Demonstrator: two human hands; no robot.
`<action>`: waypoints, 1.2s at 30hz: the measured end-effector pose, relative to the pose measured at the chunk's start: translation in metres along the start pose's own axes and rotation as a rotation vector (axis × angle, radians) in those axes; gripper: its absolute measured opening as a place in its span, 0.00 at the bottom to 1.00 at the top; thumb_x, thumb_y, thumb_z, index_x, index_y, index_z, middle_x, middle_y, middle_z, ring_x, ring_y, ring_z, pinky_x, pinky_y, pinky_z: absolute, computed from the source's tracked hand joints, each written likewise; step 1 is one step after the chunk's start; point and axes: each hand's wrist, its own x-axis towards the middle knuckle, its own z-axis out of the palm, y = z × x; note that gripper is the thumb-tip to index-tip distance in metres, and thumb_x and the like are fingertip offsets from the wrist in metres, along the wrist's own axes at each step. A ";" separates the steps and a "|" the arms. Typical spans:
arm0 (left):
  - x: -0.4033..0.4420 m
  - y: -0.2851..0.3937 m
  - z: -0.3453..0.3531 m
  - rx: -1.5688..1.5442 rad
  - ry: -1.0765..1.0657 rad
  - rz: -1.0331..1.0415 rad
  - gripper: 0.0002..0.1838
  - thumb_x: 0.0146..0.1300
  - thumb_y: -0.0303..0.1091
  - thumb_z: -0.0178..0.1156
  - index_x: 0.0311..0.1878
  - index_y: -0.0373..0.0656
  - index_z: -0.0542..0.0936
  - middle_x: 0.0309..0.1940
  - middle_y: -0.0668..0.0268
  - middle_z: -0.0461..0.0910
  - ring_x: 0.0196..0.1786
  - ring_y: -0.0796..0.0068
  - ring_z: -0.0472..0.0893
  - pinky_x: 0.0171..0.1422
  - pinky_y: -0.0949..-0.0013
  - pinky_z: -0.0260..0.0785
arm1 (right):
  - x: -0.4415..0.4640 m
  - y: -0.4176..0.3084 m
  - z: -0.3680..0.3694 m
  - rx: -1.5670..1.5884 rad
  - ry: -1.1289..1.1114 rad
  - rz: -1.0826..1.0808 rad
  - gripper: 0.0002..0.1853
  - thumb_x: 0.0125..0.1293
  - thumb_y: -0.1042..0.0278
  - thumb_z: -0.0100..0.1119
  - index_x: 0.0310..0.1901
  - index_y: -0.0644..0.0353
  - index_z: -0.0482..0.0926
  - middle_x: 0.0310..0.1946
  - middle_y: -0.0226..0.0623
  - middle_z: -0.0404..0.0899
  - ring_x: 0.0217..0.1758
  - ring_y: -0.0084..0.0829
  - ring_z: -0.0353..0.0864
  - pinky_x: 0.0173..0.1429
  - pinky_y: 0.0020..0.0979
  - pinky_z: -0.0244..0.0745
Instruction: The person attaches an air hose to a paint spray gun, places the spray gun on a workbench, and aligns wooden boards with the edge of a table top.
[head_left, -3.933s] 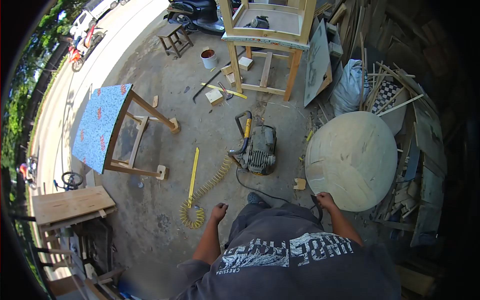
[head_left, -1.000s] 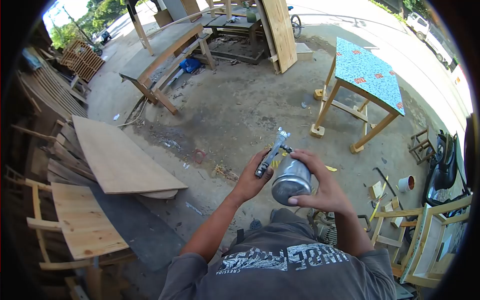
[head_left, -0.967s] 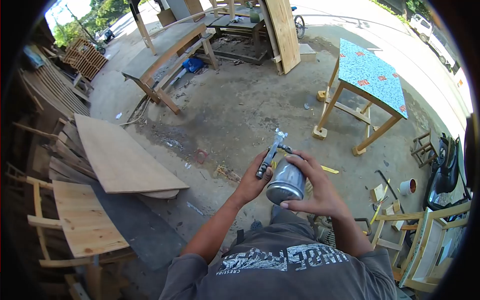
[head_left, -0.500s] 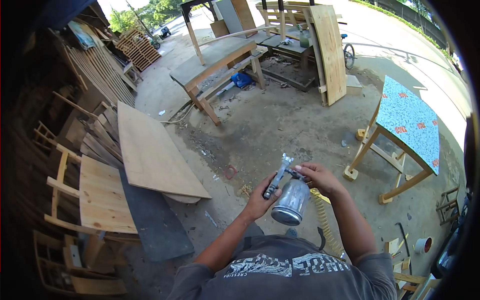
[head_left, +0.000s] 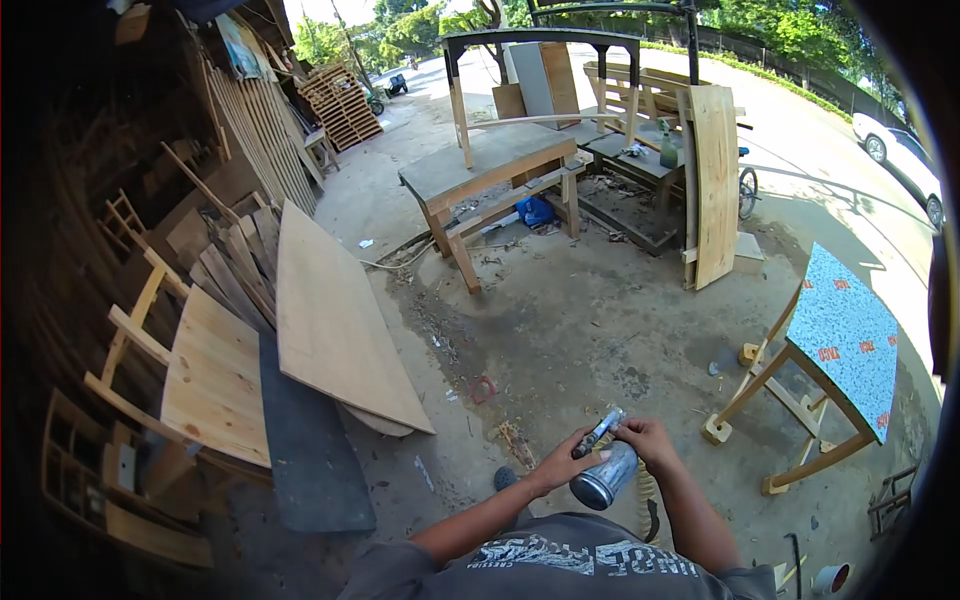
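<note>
The left hand [head_left: 568, 462] is closed around the handle of a spray gun [head_left: 601, 430], with the thumb lying toward its metal cup [head_left: 606, 478]. The right hand [head_left: 648, 443] has its fingers bent in at the top of the cup, beside the gun; how firmly they grip, I cannot tell. Gun and cup are held up in front of the person's shirt [head_left: 560, 550], above the concrete floor [head_left: 560, 340], with the cup tilted. A coiled hose [head_left: 647, 490] shows just beside the cup, partly behind the right arm. To the right stands a table with a blue patterned top [head_left: 845, 350], its feet on wooden blocks. Large boards [head_left: 340, 330] lean at the left.
</note>
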 end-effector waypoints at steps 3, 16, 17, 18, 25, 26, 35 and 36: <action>-0.005 -0.003 -0.010 -0.062 -0.003 -0.065 0.37 0.58 0.44 0.63 0.67 0.44 0.59 0.55 0.59 0.69 0.58 0.71 0.69 0.61 0.69 0.62 | -0.003 0.006 0.009 0.166 0.021 0.066 0.09 0.61 0.65 0.61 0.31 0.62 0.80 0.22 0.25 0.76 0.22 0.16 0.70 0.26 0.20 0.63; -0.020 -0.009 -0.023 0.386 0.022 0.177 0.42 0.60 0.47 0.59 0.69 0.37 0.49 0.63 0.47 0.60 0.66 0.61 0.62 0.68 0.65 0.54 | 0.005 0.034 0.035 0.336 0.091 0.085 0.15 0.67 0.56 0.51 0.36 0.61 0.77 0.30 0.33 0.78 0.27 0.23 0.73 0.33 0.25 0.69; -0.018 -0.010 -0.025 0.385 0.025 0.179 0.42 0.60 0.47 0.59 0.69 0.37 0.49 0.63 0.47 0.60 0.66 0.61 0.62 0.68 0.65 0.54 | 0.008 0.036 0.035 0.444 0.092 0.080 0.16 0.67 0.55 0.50 0.37 0.61 0.77 0.31 0.34 0.78 0.28 0.24 0.73 0.35 0.26 0.70; -0.016 -0.015 -0.026 0.424 0.034 0.221 0.42 0.61 0.48 0.58 0.70 0.37 0.49 0.64 0.47 0.59 0.66 0.61 0.62 0.68 0.64 0.53 | 0.009 0.036 0.035 0.443 0.090 0.082 0.16 0.67 0.55 0.50 0.37 0.61 0.77 0.31 0.34 0.78 0.28 0.24 0.73 0.35 0.26 0.70; -0.024 0.009 -0.033 0.454 0.068 0.333 0.40 0.60 0.52 0.56 0.69 0.41 0.53 0.62 0.48 0.61 0.65 0.54 0.63 0.68 0.59 0.53 | 0.006 -0.014 0.037 0.594 -0.013 0.199 0.16 0.66 0.55 0.52 0.40 0.63 0.76 0.33 0.39 0.79 0.33 0.31 0.80 0.40 0.34 0.77; -0.026 0.014 -0.033 0.455 0.070 0.334 0.40 0.60 0.52 0.56 0.69 0.41 0.53 0.62 0.48 0.61 0.65 0.54 0.63 0.68 0.59 0.53 | 0.006 -0.021 0.036 0.585 -0.039 0.202 0.17 0.66 0.55 0.52 0.41 0.63 0.76 0.33 0.39 0.79 0.32 0.32 0.80 0.39 0.34 0.78; -0.034 0.024 -0.032 0.461 0.031 0.237 0.51 0.49 0.54 0.67 0.69 0.42 0.51 0.63 0.50 0.60 0.65 0.58 0.62 0.69 0.61 0.52 | -0.002 -0.021 0.046 0.573 -0.041 0.193 0.18 0.65 0.54 0.52 0.42 0.63 0.75 0.33 0.40 0.79 0.32 0.33 0.80 0.38 0.36 0.78; -0.033 0.022 -0.033 0.425 0.010 0.231 0.53 0.47 0.54 0.68 0.70 0.41 0.50 0.63 0.50 0.59 0.66 0.58 0.61 0.69 0.61 0.51 | -0.002 -0.018 0.047 0.567 -0.043 0.186 0.19 0.65 0.53 0.50 0.43 0.63 0.75 0.35 0.41 0.79 0.33 0.33 0.80 0.39 0.37 0.78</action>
